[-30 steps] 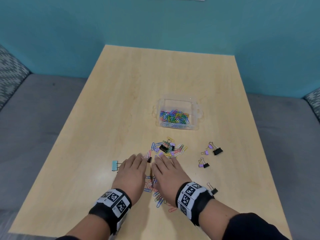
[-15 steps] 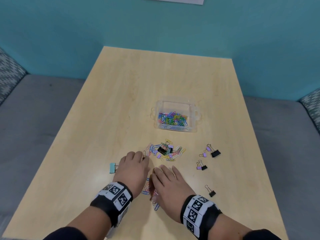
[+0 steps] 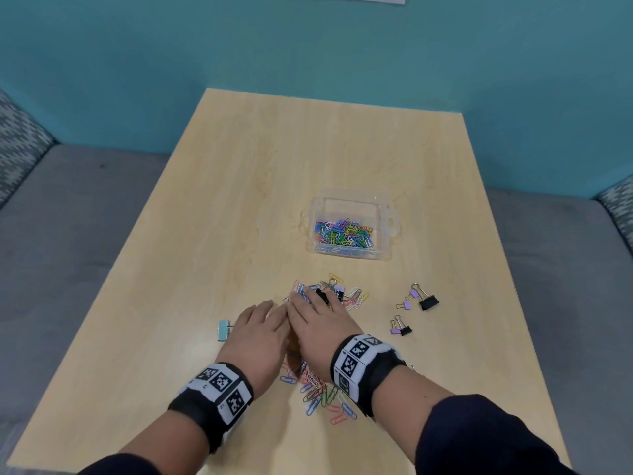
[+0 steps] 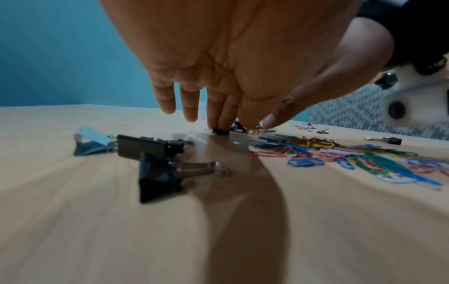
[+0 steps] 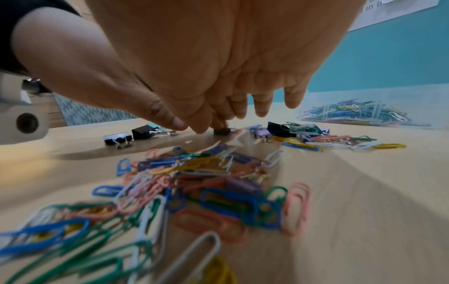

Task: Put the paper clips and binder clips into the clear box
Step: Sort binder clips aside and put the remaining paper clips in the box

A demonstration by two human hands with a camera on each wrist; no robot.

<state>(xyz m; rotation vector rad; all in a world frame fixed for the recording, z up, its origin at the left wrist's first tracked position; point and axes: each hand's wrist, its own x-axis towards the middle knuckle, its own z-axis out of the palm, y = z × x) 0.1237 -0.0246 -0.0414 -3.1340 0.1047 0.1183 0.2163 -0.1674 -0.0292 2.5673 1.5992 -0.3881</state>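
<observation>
The head camera is looking forward and down from above at the table [image 3: 239,200], taking in both wrists. Each wrist camera is sitting low, close under its palm, facing along the fingers. All three views are sharing the loose paper clips [image 3: 318,389] [image 4: 340,153] [image 5: 194,192].

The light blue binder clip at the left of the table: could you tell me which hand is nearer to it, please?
Left. The left hand lies just right of the light blue binder clip, almost touching its wire handle. The right hand sits beyond the left hand, farther right, over the paper clips.
</observation>
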